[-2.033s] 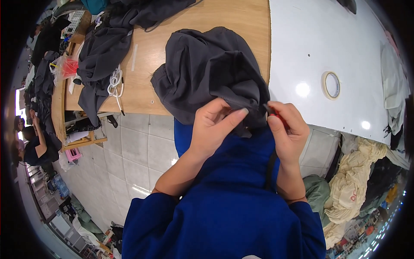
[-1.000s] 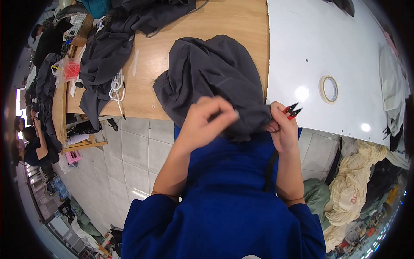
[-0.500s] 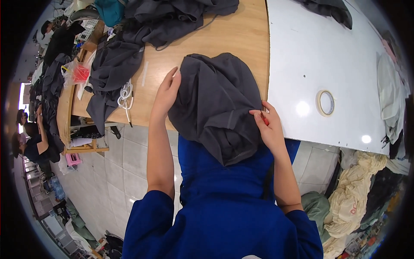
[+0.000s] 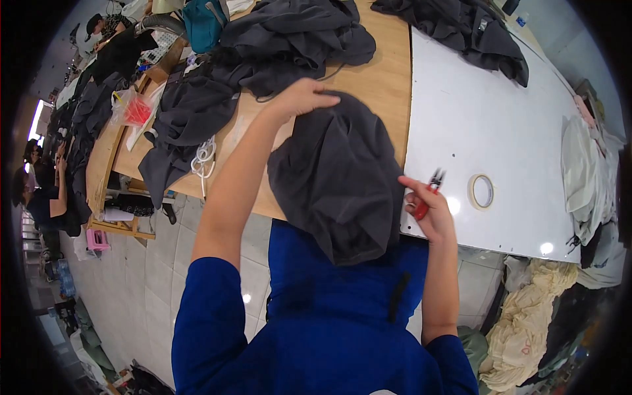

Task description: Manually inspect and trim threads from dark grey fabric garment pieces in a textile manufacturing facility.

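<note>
A bunched dark grey garment (image 4: pixel 339 178) lies over the table's near edge and hangs toward my lap. My left hand (image 4: pixel 303 99) is at its far edge, thumb along the cloth and fingers closed round the rim; the fingertips are partly hidden. On the right side, my right hand (image 4: pixel 428 210) holds red-handled snips (image 4: pixel 421 209) in its palm, dark jaws pointing away from me. The index finger of that hand reaches left to the garment's right edge.
More dark grey garments (image 4: pixel 296 39) are heaped on the wooden table (image 4: pixel 388 85); another (image 4: pixel 461 36) lies on the white tabletop (image 4: pixel 441 125) beside a tape roll (image 4: pixel 481 191). A white cord (image 4: pixel 203 158) hangs at the left. Cream cloth (image 4: pixel 523 329) is piled low right. Other people are at far left.
My left hand has moved from the garment's left side to its far edge. My right hand has shifted right and turned, bringing the snips' jaws into sight. The view has shifted slightly.
</note>
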Demonstrator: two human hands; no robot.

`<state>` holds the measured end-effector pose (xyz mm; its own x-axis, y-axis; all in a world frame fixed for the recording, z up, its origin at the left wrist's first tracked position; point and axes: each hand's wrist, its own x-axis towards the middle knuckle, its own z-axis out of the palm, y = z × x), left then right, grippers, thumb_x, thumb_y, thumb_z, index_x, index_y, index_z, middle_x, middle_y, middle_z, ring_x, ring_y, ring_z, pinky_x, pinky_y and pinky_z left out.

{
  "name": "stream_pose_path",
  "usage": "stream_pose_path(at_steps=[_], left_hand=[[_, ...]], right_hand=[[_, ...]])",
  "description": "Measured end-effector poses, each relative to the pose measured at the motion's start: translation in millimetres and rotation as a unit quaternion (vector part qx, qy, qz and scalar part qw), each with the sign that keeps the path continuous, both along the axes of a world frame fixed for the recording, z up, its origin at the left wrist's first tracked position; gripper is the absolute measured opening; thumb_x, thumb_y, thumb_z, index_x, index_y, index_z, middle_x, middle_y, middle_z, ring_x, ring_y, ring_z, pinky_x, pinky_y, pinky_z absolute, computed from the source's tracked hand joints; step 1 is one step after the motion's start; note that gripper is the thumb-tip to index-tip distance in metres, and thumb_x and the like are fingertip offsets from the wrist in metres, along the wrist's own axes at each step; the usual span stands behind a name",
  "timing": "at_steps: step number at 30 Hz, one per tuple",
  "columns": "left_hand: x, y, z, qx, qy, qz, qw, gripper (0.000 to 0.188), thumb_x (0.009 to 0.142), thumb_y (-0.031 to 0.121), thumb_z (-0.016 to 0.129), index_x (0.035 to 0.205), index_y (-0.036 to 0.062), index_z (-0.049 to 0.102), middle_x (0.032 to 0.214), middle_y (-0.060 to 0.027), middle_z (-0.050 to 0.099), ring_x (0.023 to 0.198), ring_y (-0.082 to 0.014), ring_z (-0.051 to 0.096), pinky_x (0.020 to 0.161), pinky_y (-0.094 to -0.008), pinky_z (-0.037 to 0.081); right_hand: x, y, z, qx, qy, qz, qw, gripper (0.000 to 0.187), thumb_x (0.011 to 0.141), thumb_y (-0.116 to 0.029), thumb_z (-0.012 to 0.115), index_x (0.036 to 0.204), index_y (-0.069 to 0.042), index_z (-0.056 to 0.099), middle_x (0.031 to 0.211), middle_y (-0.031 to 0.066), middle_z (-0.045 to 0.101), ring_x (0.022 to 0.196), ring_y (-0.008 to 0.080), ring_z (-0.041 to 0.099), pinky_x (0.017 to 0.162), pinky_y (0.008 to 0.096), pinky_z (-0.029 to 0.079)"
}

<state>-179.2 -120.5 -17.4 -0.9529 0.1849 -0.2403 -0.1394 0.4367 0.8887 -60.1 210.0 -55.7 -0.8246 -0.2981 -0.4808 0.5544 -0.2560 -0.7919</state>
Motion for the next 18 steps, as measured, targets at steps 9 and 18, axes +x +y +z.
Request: stream_pose_path(at_steps=[9,18], left_hand=[[73.4,-26.7,113.7,0.223,0.369,0.09,0.898,0.026,0.085,-0.003,0.055,0.11,0.0024,0.054,0.098,-0.002,0.061,0.091,-0.0084,0.057,0.08,-0.0204,0.044],[122.3,-70.3,-58.2,-0.033,0.16,0.25,0.954,0.027,0.086,0.01,0.055,0.112,0.0082,0.059,0.112,-0.0062,0.06,0.099,-0.0216,0.057,0.086,-0.031,0.044]], right_hand=[[7.7,82.1,106.8,-0.054,0.445,-0.184,0.874,0.043,0.094,-0.023,0.046,0.126,0.006,0.046,0.118,0.0095,0.049,0.083,0.0129,0.042,0.08,0.0301,0.037],[11.4,55.9,40.7,0.172,0.169,-0.121,0.963,0.024,0.093,-0.019,0.049,0.103,-0.005,0.065,0.093,0.0014,0.061,0.076,0.006,0.048,0.072,0.0194,0.038]])
